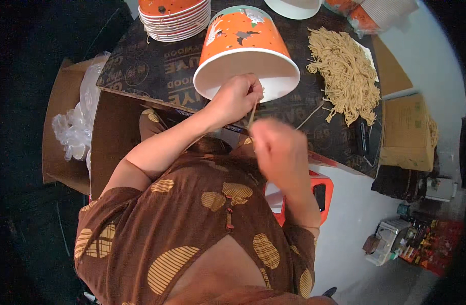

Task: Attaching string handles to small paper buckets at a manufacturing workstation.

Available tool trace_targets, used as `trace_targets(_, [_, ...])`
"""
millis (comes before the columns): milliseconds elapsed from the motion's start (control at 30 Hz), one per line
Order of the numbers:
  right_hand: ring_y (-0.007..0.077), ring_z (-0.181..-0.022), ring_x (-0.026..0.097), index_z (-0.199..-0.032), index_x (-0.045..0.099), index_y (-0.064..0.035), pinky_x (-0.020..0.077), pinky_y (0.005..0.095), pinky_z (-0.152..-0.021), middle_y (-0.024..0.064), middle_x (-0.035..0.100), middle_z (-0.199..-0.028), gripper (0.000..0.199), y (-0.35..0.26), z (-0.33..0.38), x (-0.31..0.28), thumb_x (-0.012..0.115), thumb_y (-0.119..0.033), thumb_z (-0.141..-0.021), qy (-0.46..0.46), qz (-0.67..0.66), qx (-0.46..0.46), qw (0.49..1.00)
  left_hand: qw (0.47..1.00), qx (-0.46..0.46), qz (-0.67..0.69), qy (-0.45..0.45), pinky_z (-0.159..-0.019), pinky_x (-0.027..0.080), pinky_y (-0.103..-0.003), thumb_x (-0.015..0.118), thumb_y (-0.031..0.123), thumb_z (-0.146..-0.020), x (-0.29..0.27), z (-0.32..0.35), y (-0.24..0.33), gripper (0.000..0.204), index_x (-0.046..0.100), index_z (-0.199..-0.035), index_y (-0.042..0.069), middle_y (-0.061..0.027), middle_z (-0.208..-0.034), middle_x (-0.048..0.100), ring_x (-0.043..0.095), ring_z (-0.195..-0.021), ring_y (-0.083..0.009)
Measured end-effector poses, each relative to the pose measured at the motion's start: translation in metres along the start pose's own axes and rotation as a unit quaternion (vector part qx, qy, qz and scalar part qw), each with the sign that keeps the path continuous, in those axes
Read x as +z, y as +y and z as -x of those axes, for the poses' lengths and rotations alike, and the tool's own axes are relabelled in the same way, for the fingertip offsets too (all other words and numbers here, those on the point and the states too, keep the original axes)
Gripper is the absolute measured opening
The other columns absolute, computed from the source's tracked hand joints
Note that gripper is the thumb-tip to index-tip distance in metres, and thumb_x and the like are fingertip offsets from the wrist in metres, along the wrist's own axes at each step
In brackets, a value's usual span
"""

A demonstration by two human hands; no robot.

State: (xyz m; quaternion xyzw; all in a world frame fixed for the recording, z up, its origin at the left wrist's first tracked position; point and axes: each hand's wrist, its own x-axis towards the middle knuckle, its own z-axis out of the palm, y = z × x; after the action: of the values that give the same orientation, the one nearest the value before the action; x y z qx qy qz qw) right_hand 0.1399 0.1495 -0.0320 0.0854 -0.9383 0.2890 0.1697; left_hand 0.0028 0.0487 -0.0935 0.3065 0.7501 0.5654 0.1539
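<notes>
An orange paper bucket with a white inside and dark bat-like prints lies tipped on the table, its open mouth facing me. My left hand is at the lower rim, thumb and fingers pinched on a tan string. The string runs from there down to my right hand, which is closed like a fist and smeared by motion. Whether the string passes through the bucket wall is hidden behind my left fingers. To the right of the bucket lies a loose heap of tan strings.
The dark printed table has a stack of orange-and-white buckets at its far left. A white round container and bagged buckets are at the back. Cardboard boxes stand left and right. Below sits a red stool.
</notes>
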Motion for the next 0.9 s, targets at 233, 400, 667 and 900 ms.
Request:
trace_targets(233, [0.0329, -0.064, 0.064, -0.092, 0.061, -0.0075, 0.0492, 0.0435, -0.057, 0.0138, 0.063, -0.071, 0.008, 0.006, -0.003, -0.005, 0.057, -0.010, -0.085, -0.010, 0.013, 0.093, 0.995, 1.000, 0.006, 0.021, -0.020, -0.054, 0.043, -0.030, 0.060, 0.006, -0.086, -0.002, -0.002, -0.003, 0.008, 0.056, -0.083, 0.000, -0.0064, -0.069, 0.056, 0.053, -0.060, -0.0144])
trace_targets(400, [0.0400, -0.064, 0.063, -0.112, 0.056, -0.0107, 0.0470, 0.0519, -0.059, 0.0205, 0.062, -0.067, 0.024, 0.048, -0.019, 0.025, 0.055, -0.011, -0.088, 0.090, 0.006, 0.162, 0.983, 0.998, 0.016, 0.039, -0.041, -0.045, 0.040, -0.022, 0.057, 0.005, -0.091, -0.004, 0.000, 0.003, 0.007, 0.054, -0.086, 0.002, 0.0010, -0.069, 0.051, 0.046, -0.054, -0.0056])
trace_targets(667, [0.0389, -0.066, 0.065, -0.099, 0.062, -0.0089, 0.0505, 0.0468, -0.061, 0.0200, 0.063, -0.066, 0.013, 0.057, -0.030, 0.031, 0.057, -0.011, -0.088, 0.017, -0.121, 0.199, 0.972, 0.983, -0.048, 0.149, -0.098, -0.049, 0.044, -0.021, 0.055, 0.004, -0.093, -0.012, 0.004, 0.001, 0.007, 0.052, -0.086, 0.002, -0.0001, -0.072, 0.051, 0.049, -0.058, -0.0067])
trace_targets(900, [0.0308, -0.062, 0.068, -0.086, 0.059, -0.0048, 0.0512, 0.0396, -0.056, 0.0159, 0.063, -0.062, 0.007, 0.058, -0.030, 0.035, 0.057, -0.010, -0.089, 0.015, -0.170, 0.224, 0.959, 0.984, -0.081, 0.135, -0.081, -0.049, 0.046, -0.022, 0.056, 0.004, -0.092, -0.016, 0.008, 0.006, 0.008, 0.053, -0.086, 0.001, -0.0011, -0.072, 0.052, 0.051, -0.059, -0.0075])
